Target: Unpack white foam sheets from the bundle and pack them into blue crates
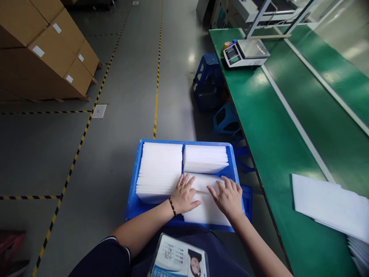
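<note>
Partly, left hand (pixel 184 195) and right hand (pixel 230 195), fingers spread, hide white sheets (pixel 208 211); fingertip contact unclear.

One camera, worn on the worker's head, peers forward and steeply down over the badge (pixel 175 256). The left hand (pixel 184 194), right hand (pixel 228 196) and blue crate (pixel 133 188) sit close beneath it; past them its wide view runs along the floor (pixel 129 100), taking in the green table (pixel 276 134) rightward and cartons (pixel 57 50) farther off, upper left.
</note>
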Demonstrator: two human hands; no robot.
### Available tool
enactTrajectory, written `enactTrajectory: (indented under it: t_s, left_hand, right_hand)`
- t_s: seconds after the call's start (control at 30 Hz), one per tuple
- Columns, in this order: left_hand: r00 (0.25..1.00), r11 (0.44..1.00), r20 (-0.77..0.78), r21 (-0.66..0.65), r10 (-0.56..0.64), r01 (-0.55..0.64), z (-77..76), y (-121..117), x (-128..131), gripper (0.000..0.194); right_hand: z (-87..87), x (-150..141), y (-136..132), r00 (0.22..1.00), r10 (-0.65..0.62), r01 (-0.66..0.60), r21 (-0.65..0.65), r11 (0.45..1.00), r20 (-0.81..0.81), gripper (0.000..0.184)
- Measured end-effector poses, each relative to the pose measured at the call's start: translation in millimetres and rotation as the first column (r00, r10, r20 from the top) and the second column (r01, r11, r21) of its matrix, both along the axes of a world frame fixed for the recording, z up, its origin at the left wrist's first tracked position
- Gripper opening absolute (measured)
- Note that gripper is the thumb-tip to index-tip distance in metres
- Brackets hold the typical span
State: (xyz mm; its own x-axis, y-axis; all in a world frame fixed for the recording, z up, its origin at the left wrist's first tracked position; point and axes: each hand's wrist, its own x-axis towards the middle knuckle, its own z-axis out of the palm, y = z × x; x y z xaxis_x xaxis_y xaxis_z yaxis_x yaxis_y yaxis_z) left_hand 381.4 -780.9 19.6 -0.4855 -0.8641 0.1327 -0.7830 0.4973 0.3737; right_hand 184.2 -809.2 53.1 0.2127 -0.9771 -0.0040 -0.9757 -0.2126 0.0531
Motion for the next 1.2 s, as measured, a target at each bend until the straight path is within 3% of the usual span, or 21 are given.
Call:
enactTrajectory:
  t_s: [0.2,0.43,0.53,0.73,1.2]
  left_hand:
    - [1.000,1.000,0.004,0.024,-0.002,0.002,-4.6,1,-3,0.042]
    - [1.000,1.000,0.017,-0.008,-0.001,0.001,-8.8,3,-4,0.040]
    - [1.000,1.000,0.018,-0.013,0.003,-0.003,-9.8,3,-4,0.040]
    - [1.000,1.000,0.013,-0.009,-0.001,0.001,-8.6,3,-3,0.040]
    - [1.000,1.000,0.011,0.005,-0.012,0.012,-8.1,3,-4,0.040]
  right_hand:
    - [-6.0,17,-47,1.000,-0.009,0.007,0.096,0.995,0.027,0.053]
    - [-13.2,33,-85,0.992,-0.073,0.064,-0.087,0.994,-0.104,0.055]
    - [-22.5,31,-86,0.993,-0.053,0.041,-0.111,0.993,-0.105,0.055]
    - [-35.6,25,-73,0.993,-0.049,0.047,-0.019,0.999,-0.109,0.058]
    - [-36.7,20,-52,0.996,-0.033,0.034,0.003,0.999,-0.088,0.055]
